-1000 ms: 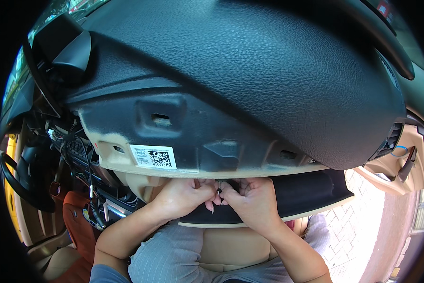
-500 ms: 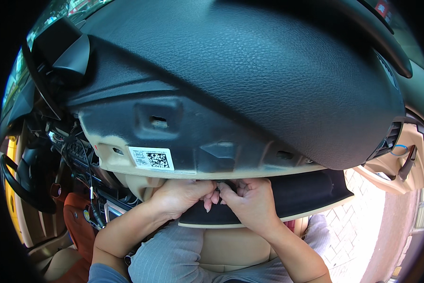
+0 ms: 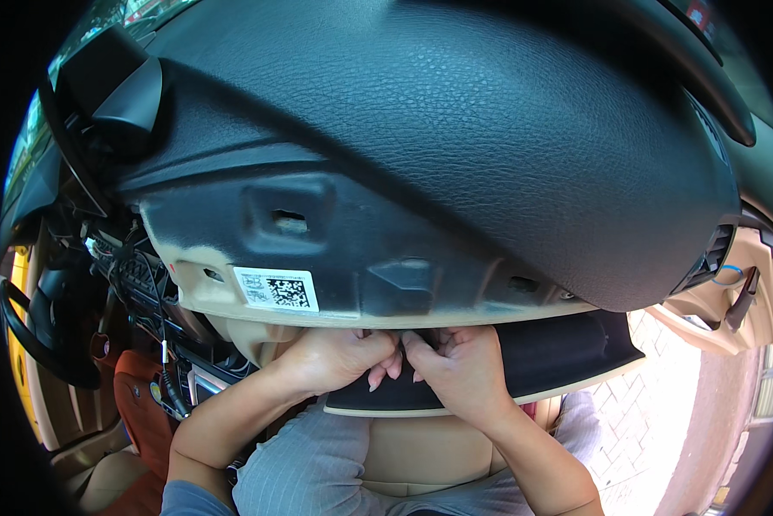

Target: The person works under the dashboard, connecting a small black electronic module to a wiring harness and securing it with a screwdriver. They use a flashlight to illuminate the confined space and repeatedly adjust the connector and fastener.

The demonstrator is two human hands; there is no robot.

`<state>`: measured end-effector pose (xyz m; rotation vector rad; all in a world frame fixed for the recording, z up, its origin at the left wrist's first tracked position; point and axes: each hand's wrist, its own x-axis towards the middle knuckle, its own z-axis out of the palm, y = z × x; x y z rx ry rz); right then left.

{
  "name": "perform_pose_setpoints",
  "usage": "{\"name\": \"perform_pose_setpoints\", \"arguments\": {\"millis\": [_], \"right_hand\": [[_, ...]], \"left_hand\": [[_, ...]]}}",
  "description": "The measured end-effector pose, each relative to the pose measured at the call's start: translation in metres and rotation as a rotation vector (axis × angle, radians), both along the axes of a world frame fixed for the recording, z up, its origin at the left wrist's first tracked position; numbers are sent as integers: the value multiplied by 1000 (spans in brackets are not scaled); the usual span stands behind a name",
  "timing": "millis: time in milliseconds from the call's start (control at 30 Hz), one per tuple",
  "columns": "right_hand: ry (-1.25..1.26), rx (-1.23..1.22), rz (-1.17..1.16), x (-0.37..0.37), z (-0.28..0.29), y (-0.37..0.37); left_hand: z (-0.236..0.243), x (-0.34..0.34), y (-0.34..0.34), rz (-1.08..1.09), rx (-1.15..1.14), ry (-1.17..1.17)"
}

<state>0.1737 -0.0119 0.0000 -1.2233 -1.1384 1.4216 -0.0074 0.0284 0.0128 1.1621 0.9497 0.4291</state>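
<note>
Both my hands meet just under the lower edge of the black and beige dashboard [image 3: 386, 249], in front of the lowered glove box lid [image 3: 567, 353]. My left hand [image 3: 352, 354] has its fingers curled inward, thumb and index pinched near the dashboard edge. Close beside it, my right hand [image 3: 460, 365] is pinched too, its thumb pointing up and to the left. Between the fingertips is something small and dark, partly hidden by the dashboard edge; I cannot make out its kind.
A white code label [image 3: 276, 290] sits on the exposed dashboard face. Loose wiring [image 3: 176, 387] hangs at the left near the uncovered centre console. A steering wheel [image 3: 38, 344] stands far left. On the right, the beige door [image 3: 739, 301] is open onto paving [image 3: 640, 404].
My hands stay in almost the same place under the dashboard edge. The fingers shift slightly, and the right thumb and fingertips have drawn a little apart from the left fingers.
</note>
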Motion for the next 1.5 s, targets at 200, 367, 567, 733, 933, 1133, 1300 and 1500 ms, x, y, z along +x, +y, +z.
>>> {"name": "perform_pose_setpoints", "arguments": {"millis": [200,367,567,733,933,1133,1300,1500], "right_hand": [[118,-65,-48,1,9,0],[144,-67,-76,0,9,1],[116,-67,-53,1,2,-1],[205,-44,-48,2,-1,-2],[141,-38,-16,3,3,-3],[79,-61,-34,3,3,-3],[127,-38,-33,4,0,-2],[162,-25,-34,7,-3,-1]], "left_hand": [[-9,-4,-2,54,-20,-175],[-11,-5,-8,72,-78,-165],[-11,-3,-11,101,-32,-129],[-13,-1,-12,116,-27,-119],[-14,-3,-12,81,-6,-90],[-14,-1,-14,82,-4,-93],[-13,1,-14,93,15,-99],[-14,3,-15,92,23,-80]]}}
